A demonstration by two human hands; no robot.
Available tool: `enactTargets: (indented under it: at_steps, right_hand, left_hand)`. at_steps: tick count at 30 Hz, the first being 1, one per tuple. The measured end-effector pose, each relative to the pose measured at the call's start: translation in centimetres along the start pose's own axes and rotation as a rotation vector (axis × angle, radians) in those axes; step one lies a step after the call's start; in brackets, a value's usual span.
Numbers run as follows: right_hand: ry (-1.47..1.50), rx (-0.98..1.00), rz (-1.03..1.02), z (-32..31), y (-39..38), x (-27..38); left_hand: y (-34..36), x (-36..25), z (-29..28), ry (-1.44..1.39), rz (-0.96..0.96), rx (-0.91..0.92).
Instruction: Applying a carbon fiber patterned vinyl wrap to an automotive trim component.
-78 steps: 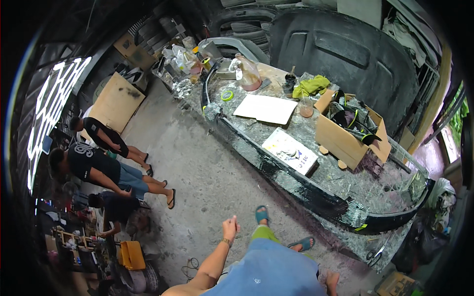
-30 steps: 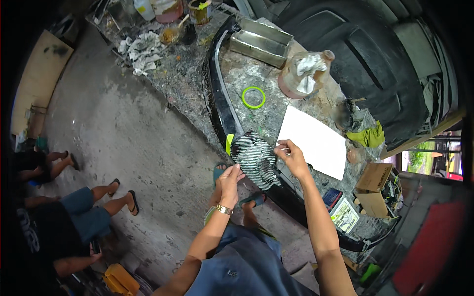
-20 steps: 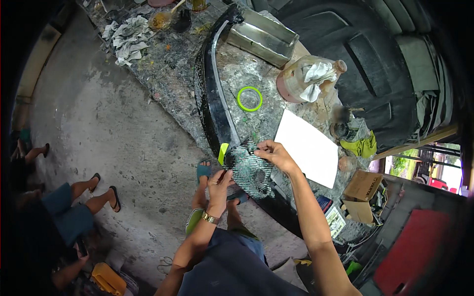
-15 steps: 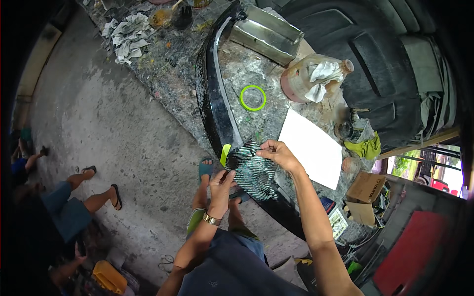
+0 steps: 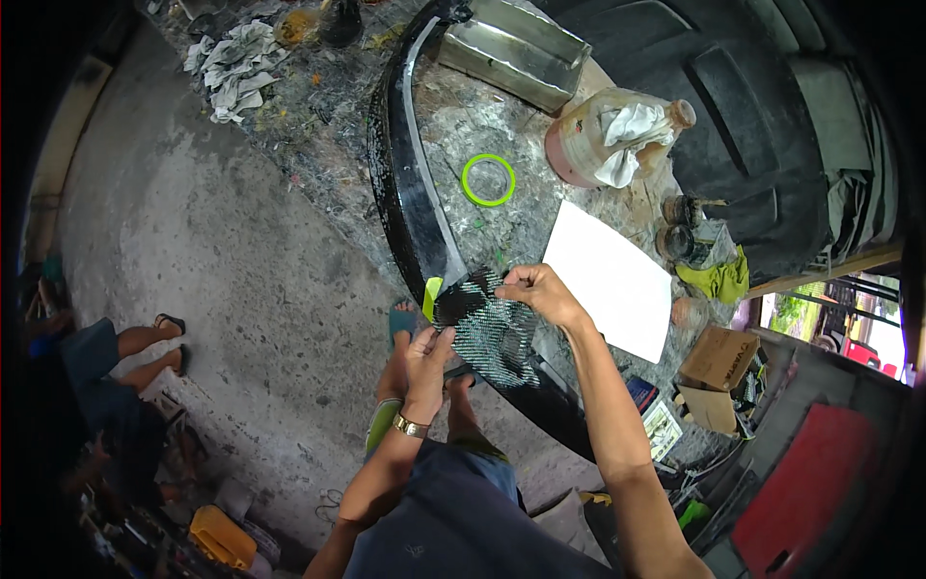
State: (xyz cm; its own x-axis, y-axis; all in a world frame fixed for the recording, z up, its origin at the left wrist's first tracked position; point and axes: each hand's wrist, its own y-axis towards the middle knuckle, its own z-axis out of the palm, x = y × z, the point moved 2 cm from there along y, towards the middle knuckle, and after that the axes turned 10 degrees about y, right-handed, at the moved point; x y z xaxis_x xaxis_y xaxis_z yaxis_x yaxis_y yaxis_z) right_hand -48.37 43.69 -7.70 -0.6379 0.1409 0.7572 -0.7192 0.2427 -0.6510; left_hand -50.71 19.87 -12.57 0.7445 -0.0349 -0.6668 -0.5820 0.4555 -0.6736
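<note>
A piece of dark woven carbon-fibre cloth (image 5: 497,345), with a glinting light-green weave, lies over the middle of a long curved black part (image 5: 384,159). My left hand (image 5: 427,359) pinches its near left edge between thumb and fingers. At the upper edge, the fingertips of my right hand (image 5: 542,292) are closed on the cloth too. Just beyond the left corner of the cloth, a short strip of lime-green tape (image 5: 431,297) sticks to the black part. The surface of the part beneath the cloth is hidden.
On the stained worktable (image 5: 328,135) lie a lime-green tape roll (image 5: 467,183) and a white sheet (image 5: 617,280). Behind them stand a metal tray (image 5: 511,58), a large jug (image 5: 579,145) and small jars. A cardboard box (image 5: 719,362) sits right. Another person's legs (image 5: 145,347) show at far left.
The view has shifted slightly, and the other person's legs at left have changed position. Both my hands stay on the cloth, with the right fingers a little closer together.
</note>
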Motion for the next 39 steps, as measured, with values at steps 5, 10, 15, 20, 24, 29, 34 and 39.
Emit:
enactTargets:
  at_steps: [5,10,15,20,24,29,34,39]
  right_hand:
    - [0.134,0.033,-0.031,-0.2,-1.0,0.6]
    - [-0.002,0.041,0.173,-1.4,-2.5,-0.4]
    - [0.018,0.056,0.201,-0.9,-3.3,-0.5]
    - [0.014,0.053,0.163,-1.1,-3.2,-1.8]
    - [0.026,0.038,0.143,-1.1,-3.1,-2.0]
    - [0.053,0.024,0.145,-0.8,-3.3,-1.5]
    - [0.052,0.03,0.139,-1.1,-3.3,-1.9]
    - [0.099,-0.009,0.194,-1.5,-4.4,-1.1]
  left_hand:
    - [-1.5,-0.3,1.2,-0.043,-0.017,0.048]
    - [-2.1,3.5,1.5,-0.063,-0.167,0.209]
    - [-1.4,4.3,2.7,-0.17,-0.164,0.227]
    - [-1.0,4.2,3.9,-0.273,-0.152,0.214]
    - [-0.8,4.6,4.0,-0.304,-0.169,0.213]
    - [-0.9,4.6,3.8,-0.296,-0.164,0.188]
    - [-0.9,4.7,3.9,-0.27,-0.166,0.21]
    - [-1.8,5.2,2.6,-0.2,-0.131,0.165]
